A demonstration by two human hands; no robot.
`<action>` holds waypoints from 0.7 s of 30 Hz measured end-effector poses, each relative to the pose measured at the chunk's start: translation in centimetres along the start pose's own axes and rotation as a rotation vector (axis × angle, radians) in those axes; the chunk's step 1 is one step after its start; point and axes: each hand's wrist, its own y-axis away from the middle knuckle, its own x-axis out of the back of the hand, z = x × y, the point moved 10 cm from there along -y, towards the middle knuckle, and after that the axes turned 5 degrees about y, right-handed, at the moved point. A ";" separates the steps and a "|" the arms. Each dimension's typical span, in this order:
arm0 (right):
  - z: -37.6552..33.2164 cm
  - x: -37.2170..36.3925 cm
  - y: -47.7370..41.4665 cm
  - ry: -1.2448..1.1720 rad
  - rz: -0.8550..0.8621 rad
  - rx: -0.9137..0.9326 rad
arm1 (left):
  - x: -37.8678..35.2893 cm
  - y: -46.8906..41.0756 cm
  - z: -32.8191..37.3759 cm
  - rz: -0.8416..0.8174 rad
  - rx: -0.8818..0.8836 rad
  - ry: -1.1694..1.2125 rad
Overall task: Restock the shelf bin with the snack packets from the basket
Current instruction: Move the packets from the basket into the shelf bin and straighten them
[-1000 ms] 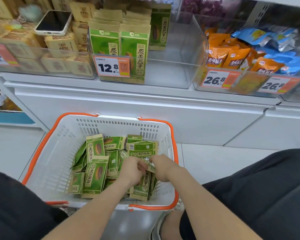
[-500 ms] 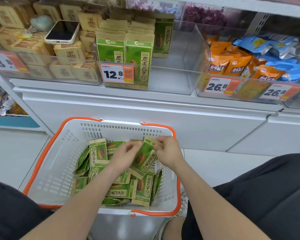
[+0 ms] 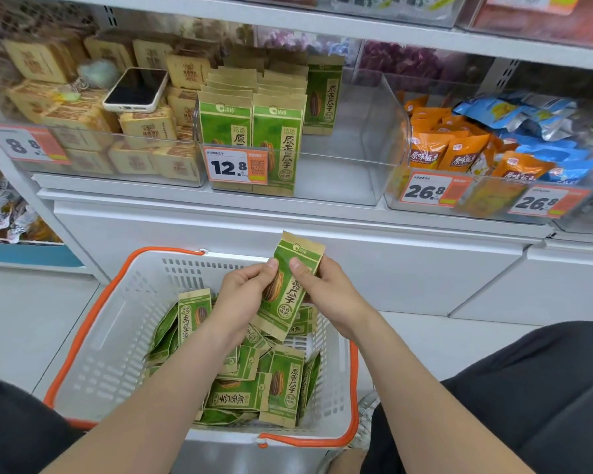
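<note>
**A:** Nearest us is a white basket (image 3: 83,331) with an orange rim, on the floor between the person's dark-clad legs. Loose green packets (image 3: 254,381) are heaped toward its right side, lying every way.

**B:** And the hands?

**A:** Just above the heap. The left hand (image 3: 243,290) and right hand (image 3: 327,285) hold one snack packet (image 3: 290,294) upright between them. The thumbs press on its front face and the other fingers curl behind. Each hand takes its own side edge, in the upper half.

**B:** How will it handle?

**A:** Light, I judge. It is a flat, paper-faced pouch that bends a little. The fill is probably loose inside, so it may slump if held by one corner. It looks neither fragile nor slick. It is best taken by the side edges or the sealed top strip.

**B:** Where does it go?

**A:** Farther off, into the clear shelf bin (image 3: 374,138) behind the 12.8 price tag (image 3: 235,165). Standing packets (image 3: 250,128) of the same kind fill its left part in rows, and its right part is bare. A phone (image 3: 136,90) lies on tan boxes (image 3: 148,126) in the next bin to the left.
</note>
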 end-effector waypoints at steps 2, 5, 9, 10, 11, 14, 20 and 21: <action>-0.4 -0.1 0.1 0.023 0.005 0.000 | -0.4 -0.1 1.2 -0.007 -0.095 -0.125; -1.0 0.5 0.2 -0.002 0.073 0.012 | -1.6 0.1 4.1 0.016 -0.352 -0.516; -3.6 0.5 0.4 -0.010 0.102 0.099 | -3.0 0.6 6.5 0.036 -0.443 -0.430; -4.2 0.5 0.5 -0.005 0.134 0.116 | -2.9 0.4 6.8 0.066 -0.429 -0.340; -4.8 0.8 0.7 0.020 0.190 0.146 | -2.8 0.2 7.1 0.103 -0.409 -0.255; -7.3 1.8 2.2 0.141 0.373 0.305 | -3.0 -0.2 8.3 0.182 -0.347 -0.020; -14.6 3.2 2.4 0.332 0.508 0.476 | -5.2 -0.5 14.1 0.180 -0.480 -0.080; -15.5 3.9 1.6 0.354 0.528 0.449 | -5.8 -0.6 15.4 0.166 -0.528 -0.190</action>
